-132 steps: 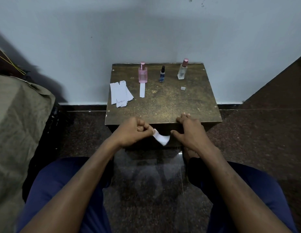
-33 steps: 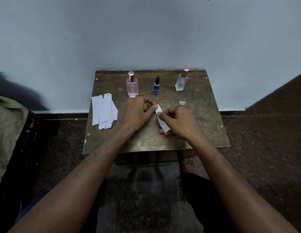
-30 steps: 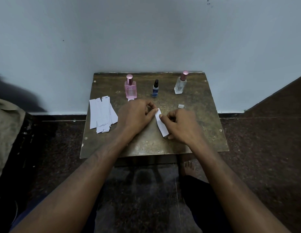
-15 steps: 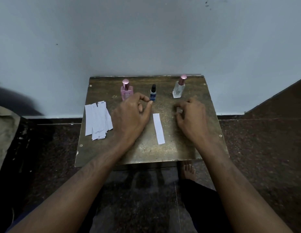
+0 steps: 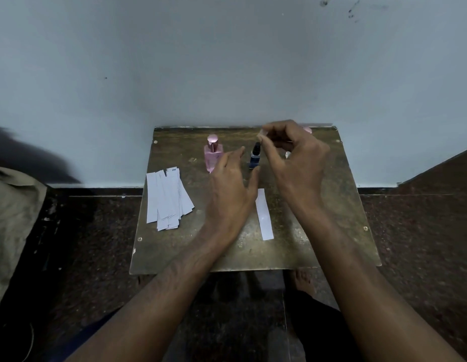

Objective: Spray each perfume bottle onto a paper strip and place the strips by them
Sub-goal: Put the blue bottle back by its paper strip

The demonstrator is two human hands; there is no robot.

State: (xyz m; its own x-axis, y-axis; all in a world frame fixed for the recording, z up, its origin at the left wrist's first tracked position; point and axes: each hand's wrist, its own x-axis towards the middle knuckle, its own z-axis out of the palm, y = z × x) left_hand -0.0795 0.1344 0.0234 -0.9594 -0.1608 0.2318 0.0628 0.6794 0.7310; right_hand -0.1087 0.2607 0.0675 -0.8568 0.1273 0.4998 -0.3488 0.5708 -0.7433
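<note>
Three perfume bottles stand along the back of the small brown table [image 5: 339, 205]. They are a pink bottle [image 5: 213, 152], a small dark blue bottle [image 5: 254, 158], and a clear bottle whose pink cap [image 5: 307, 130] shows past my right hand. My left hand [image 5: 229, 189] is open, its fingers and thumb spread beside the blue bottle. My right hand [image 5: 292, 158] hovers over that bottle and pinches a small pale cap at its fingertips. A single white paper strip [image 5: 263, 214] lies flat in front of the blue bottle.
A loose stack of white paper strips [image 5: 167, 199] lies on the table's left part. The table backs onto a pale wall. A cloth-covered bulk [image 5: 13, 218] sits on the dark floor at the left. A bare foot [image 5: 303, 279] shows under the table's front edge.
Both hands let go of the strip, which now lies flat on the table. My left hand reached toward the blue bottle. My right hand rose from the small cap's spot to above the bottle.
</note>
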